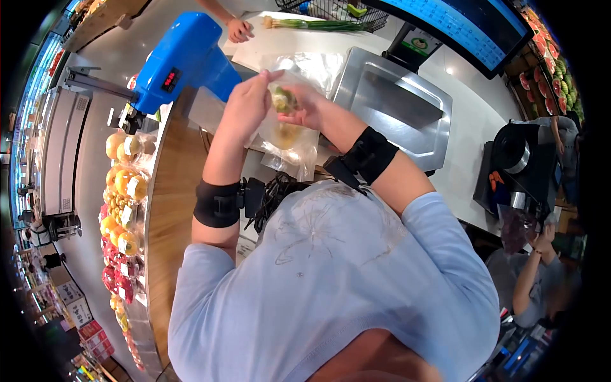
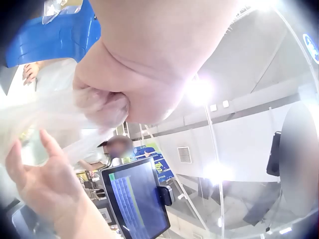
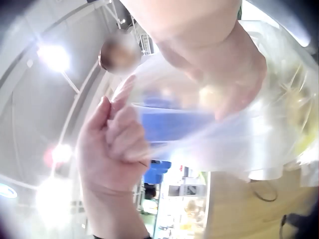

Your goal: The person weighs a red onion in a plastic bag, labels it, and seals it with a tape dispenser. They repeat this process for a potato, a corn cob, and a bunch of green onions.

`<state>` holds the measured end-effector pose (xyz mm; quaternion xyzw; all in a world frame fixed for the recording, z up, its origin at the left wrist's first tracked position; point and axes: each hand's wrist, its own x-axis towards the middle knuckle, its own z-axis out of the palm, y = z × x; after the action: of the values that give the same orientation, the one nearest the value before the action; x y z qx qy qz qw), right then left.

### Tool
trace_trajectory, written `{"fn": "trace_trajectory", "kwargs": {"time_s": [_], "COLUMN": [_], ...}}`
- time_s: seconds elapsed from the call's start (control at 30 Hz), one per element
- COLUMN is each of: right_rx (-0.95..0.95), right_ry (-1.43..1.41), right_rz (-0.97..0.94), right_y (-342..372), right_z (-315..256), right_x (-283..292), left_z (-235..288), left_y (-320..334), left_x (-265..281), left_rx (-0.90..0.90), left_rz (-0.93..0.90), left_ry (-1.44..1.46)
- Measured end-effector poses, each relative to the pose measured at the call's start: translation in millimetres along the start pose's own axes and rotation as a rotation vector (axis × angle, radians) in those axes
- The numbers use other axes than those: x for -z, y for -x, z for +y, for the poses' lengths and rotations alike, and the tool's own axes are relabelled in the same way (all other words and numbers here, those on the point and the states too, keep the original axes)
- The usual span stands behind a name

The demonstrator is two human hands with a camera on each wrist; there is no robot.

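A clear plastic bag [image 1: 305, 159] hangs between my two hands over the counter edge. My left hand [image 1: 248, 105] pinches its upper edge, fingers curled in the right wrist view, where the bag's film [image 3: 174, 134] is stretched taut. My right hand [image 1: 309, 107] cups a small green-and-yellow item [image 1: 283, 100] at the bag's mouth; its kind is blurred by the film. Lower in the bag shows a yellowish round piece [image 1: 287, 135]. In the left wrist view the right hand [image 2: 50, 184] has thumb and fingers apart around the filmy plastic.
A steel scale plate [image 1: 394, 105] lies to the right, below a screen [image 1: 471, 28]. A blue device [image 1: 184, 60] stands at left. Green onions [image 1: 318, 24] lie at the back near another person's hand [image 1: 239, 30]. Packed fruit [image 1: 124, 184] lines the left side.
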<state>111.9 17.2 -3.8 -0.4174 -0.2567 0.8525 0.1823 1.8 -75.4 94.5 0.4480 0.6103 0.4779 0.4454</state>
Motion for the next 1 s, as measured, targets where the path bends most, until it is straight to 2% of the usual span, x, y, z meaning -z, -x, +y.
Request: {"fn": "trace_trajectory", "kwargs": {"time_s": [0.07, 0.1, 0.13, 0.2, 0.23, 0.3, 0.33, 0.4, 0.43, 0.47, 0.5, 0.53, 0.6, 0.67, 0.73, 0.77, 0.8, 0.83, 0.87, 0.9, 1.0], "right_rx": [0.003, 0.026, 0.026, 0.492, 0.492, 0.869, 0.858, 0.658, 0.653, 0.878, 1.085, 1.086, 1.188, 1.217, 1.240, 1.321, 1.293, 1.268, 1.398, 1.523, 1.582], "right_ry": [0.374, 0.661, 0.659, 1.700, 1.696, 2.025, 2.018, 2.188, 2.169, 1.943, 1.705, 1.698, 1.503, 1.494, 1.421, 1.402, 1.388, 1.377, 1.409, 1.449, 1.442], "right_rz": [0.230, 0.237, 0.239, 0.316, 0.331, 0.255, 0.272, 0.056, 0.081, 0.160, 0.231, 0.247, 0.252, 0.309, 0.168, 0.099, 0.025, -0.035, -0.099, -0.152, -0.059], "right_y": [-17.9, -29.1, -15.5, 19.4, 32.0, 52.2, 52.0, 43.1, 42.9, 42.7, 45.8, 53.7, 68.2, 65.2, 57.2, 49.1, 37.1, 26.2, 22.4, 26.4, 63.6], "right_z": [12.4, 13.2, 11.2, 7.9, 4.2, 0.2, -4.5, -15.4, -20.1, -26.2, -32.6, -40.5, -51.6, -47.3, -31.4, -19.9, -7.9, -2.5, 0.8, 3.7, 4.1], "right_x": [7.0, 19.2, 22.5, 28.7, 30.2, 34.9, 36.9, 37.4, 32.5, 26.0, 21.0, 16.9, 11.1, 15.6, 14.9, 12.7, 5.6, -1.5, -7.0, -6.9, 0.9], "left_z": [-9.6, -12.7, -13.8, -11.5, -11.2, -14.1, -17.7, -27.7, -35.9, -44.5, -55.2, -71.3, -148.6, -180.8, -187.3, -189.0, -197.2, -210.1, -215.8, -213.9, -195.3], "left_y": [-10.7, -15.3, -18.1, -21.1, -21.5, -25.9, -29.1, -35.8, -38.0, -37.9, -35.0, -32.7, -34.2, -11.0, -21.9, -29.0, -44.9, -70.2, -91.0, -105.5, -133.2], "left_x": [6.8, 10.7, 15.6, 28.9, 34.4, 40.9, 40.8, 41.3, 48.1, 54.5, 61.0, 68.5, 90.6, 82.4, 59.7, 43.4, 38.3, 33.0, 23.4, 11.9, -18.3], "left_rx": [0.001, 0.012, 0.020, 0.044, 0.055, 0.088, 0.092, 0.076, 0.014, 0.014, -0.072, -0.163, -0.334, -0.317, -0.478, -0.442, -0.437, -0.493, -0.564, -0.590, -1.364], "left_rz": [0.046, 0.093, 0.137, 0.151, 0.127, 0.090, 0.073, 0.080, 0.025, 0.002, 0.076, 0.157, 0.352, 0.220, -0.087, -0.013, -0.040, -0.089, -0.146, -0.195, -0.080], "left_ry": [-0.017, 0.006, 0.026, 0.089, 0.176, 0.331, 0.327, 0.380, 0.252, 0.238, 0.014, -0.204, -0.247, -0.360, -0.483, -0.414, -0.414, -0.538, -0.653, -0.633, 0.109]}}
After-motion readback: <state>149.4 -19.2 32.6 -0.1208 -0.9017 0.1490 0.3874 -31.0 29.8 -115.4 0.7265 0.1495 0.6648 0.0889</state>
